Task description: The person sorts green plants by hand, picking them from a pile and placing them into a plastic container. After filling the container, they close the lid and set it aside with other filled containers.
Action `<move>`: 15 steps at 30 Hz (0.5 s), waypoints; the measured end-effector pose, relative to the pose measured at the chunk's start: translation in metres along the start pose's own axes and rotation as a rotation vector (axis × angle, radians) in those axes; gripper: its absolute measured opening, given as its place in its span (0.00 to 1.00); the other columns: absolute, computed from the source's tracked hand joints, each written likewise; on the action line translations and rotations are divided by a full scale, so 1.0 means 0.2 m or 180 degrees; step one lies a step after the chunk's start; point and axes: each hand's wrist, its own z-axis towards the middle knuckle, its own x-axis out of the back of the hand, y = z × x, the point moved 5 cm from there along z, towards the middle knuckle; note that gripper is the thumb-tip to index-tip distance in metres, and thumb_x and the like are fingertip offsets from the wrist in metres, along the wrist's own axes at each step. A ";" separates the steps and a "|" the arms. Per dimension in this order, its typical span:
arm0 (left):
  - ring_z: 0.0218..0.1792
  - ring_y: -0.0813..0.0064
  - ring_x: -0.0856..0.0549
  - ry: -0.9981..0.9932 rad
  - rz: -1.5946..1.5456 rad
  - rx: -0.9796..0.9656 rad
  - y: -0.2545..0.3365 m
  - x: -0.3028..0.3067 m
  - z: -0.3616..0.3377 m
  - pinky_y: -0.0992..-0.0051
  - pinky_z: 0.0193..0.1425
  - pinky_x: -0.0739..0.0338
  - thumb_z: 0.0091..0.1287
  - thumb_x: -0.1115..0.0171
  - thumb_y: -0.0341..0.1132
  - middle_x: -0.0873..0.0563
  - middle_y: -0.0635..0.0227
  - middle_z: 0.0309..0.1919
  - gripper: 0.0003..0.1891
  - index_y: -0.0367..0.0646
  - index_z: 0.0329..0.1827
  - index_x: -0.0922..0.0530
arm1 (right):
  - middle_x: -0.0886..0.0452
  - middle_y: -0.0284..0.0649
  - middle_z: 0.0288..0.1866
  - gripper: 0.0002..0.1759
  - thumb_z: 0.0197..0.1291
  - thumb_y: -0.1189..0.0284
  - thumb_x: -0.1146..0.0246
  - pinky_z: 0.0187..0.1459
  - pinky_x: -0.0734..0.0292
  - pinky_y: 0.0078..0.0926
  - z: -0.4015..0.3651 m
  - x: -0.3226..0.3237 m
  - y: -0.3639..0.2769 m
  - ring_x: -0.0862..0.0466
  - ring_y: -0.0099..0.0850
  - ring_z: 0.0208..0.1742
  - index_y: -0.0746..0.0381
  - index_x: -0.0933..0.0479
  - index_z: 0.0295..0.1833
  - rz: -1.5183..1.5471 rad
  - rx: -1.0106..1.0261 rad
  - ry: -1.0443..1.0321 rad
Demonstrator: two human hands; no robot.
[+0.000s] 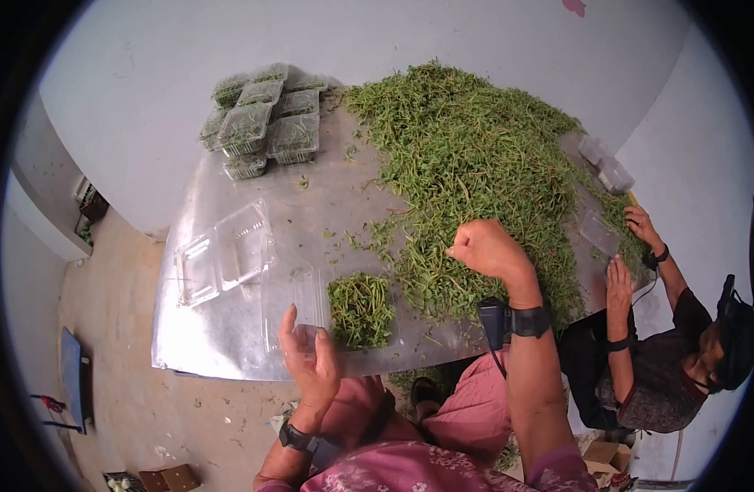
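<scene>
A clear plastic clamshell box (293,305) lies opened at the table's front edge, its right half filled with cut green stems and leaves (361,310). My left hand (313,361) is at the near edge of this box, thumb and forefinger apart beside the clear lid. Over the near side of a large heap of greens (484,156) is my right hand (490,248), its fingers curled closed; I cannot tell what is in them. Left of the filled box sits an empty opened clamshell box (223,252).
Filled, closed boxes (270,123) are stacked at the back left of the metal table (344,184). At the right a co-worker (656,369) has both hands by another clear box (598,234). More clear containers (607,166) stand behind it. A wall (352,37) borders the back.
</scene>
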 end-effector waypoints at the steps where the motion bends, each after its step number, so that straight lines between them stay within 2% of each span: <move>1: 0.31 0.84 0.26 0.0000 -0.0012 0.0000 0.00 0.00 0.00 0.83 0.36 0.30 0.68 0.47 0.23 0.24 0.71 0.30 0.29 0.33 0.72 0.42 | 0.17 0.43 0.25 0.09 0.50 0.69 0.28 0.31 0.23 0.31 0.00 -0.01 -0.01 0.17 0.32 0.26 0.64 0.18 0.30 -0.0025 0.0076 -0.0038; 5: 0.30 0.84 0.26 -0.0014 -0.0040 0.0038 0.00 -0.02 0.00 0.83 0.35 0.30 0.68 0.47 0.22 0.24 0.72 0.29 0.28 0.32 0.72 0.41 | 0.17 0.44 0.24 0.10 0.50 0.70 0.27 0.31 0.24 0.33 -0.05 0.01 -0.10 0.18 0.33 0.25 0.64 0.19 0.29 -0.0074 0.0068 -0.0426; 8: 0.29 0.84 0.26 -0.0015 0.0018 -0.0055 -0.01 -0.01 0.01 0.83 0.34 0.30 0.68 0.47 0.22 0.24 0.71 0.29 0.28 0.32 0.72 0.41 | 0.18 0.44 0.24 0.12 0.50 0.68 0.27 0.32 0.24 0.35 -0.03 -0.08 -0.10 0.18 0.38 0.26 0.65 0.20 0.28 -0.0492 0.0023 -0.0586; 11: 0.29 0.84 0.27 -0.0026 0.0008 -0.0093 0.00 -0.03 0.01 0.83 0.34 0.31 0.68 0.46 0.22 0.24 0.71 0.28 0.28 0.32 0.72 0.41 | 0.18 0.44 0.23 0.14 0.50 0.66 0.26 0.34 0.24 0.37 0.00 -0.12 -0.10 0.18 0.43 0.28 0.65 0.20 0.28 -0.0533 0.0103 -0.0007; 14: 0.29 0.83 0.27 -0.0047 0.0002 -0.0117 -0.01 -0.03 0.01 0.83 0.35 0.31 0.68 0.46 0.22 0.24 0.71 0.28 0.28 0.32 0.72 0.41 | 0.18 0.47 0.26 0.15 0.51 0.64 0.27 0.36 0.23 0.40 0.00 -0.14 -0.20 0.17 0.47 0.32 0.65 0.20 0.28 -0.0419 -0.0134 0.0024; 15: 0.29 0.83 0.27 -0.0049 -0.0004 -0.0115 -0.01 -0.03 0.01 0.83 0.35 0.31 0.68 0.46 0.22 0.25 0.71 0.28 0.28 0.32 0.72 0.41 | 0.18 0.48 0.28 0.16 0.52 0.64 0.27 0.37 0.23 0.41 0.00 -0.17 -0.20 0.17 0.48 0.33 0.65 0.21 0.29 -0.0607 0.0070 0.0217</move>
